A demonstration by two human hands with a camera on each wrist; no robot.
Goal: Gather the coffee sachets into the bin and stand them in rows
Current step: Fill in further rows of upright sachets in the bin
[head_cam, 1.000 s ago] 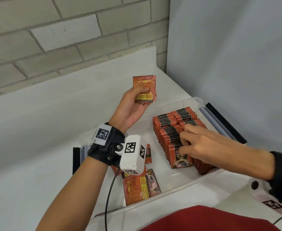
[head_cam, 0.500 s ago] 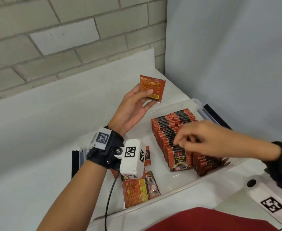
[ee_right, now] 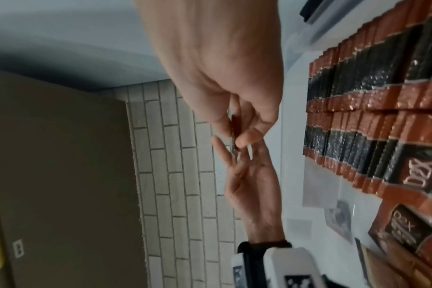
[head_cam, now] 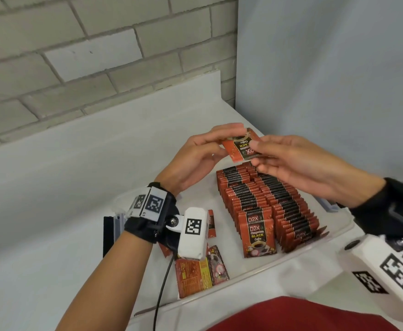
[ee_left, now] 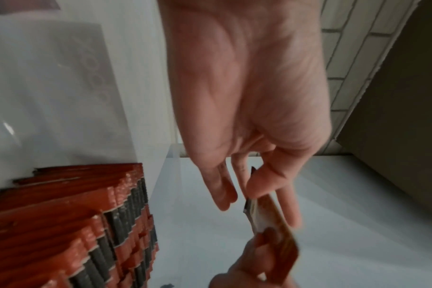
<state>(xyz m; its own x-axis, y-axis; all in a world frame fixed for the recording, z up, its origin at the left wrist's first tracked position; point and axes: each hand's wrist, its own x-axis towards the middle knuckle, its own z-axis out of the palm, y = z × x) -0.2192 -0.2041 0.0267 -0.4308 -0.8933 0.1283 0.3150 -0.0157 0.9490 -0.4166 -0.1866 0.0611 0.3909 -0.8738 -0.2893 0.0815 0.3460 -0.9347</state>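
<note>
- My right hand [head_cam: 298, 168] has left the standing rows and come up to meet my left hand [head_cam: 195, 156] above the far end of the bin [head_cam: 291, 259]; a second ago it was pressing into the rows.
- The single coffee sachet [head_cam: 241, 145] that my left hand held up alone is now pinched from both sides: left thumb and fingers on its left edge, right thumb and forefinger on its right edge. Both grips are closed on it.
- The sachet has turned over, so its printed front now faces me, upside down.
- I judge this to be a handover, so the right hand can set the sachet at the end of a row.
- The rows of sachets [head_cam: 262, 204] stand packed along the right side of the bin, fronts toward me.
- A few loose sachets [head_cam: 195, 275] still lie flat at the bin's near left corner, partly under my left wrist camera [head_cam: 193, 232], so gathering isn't finished.
</note>
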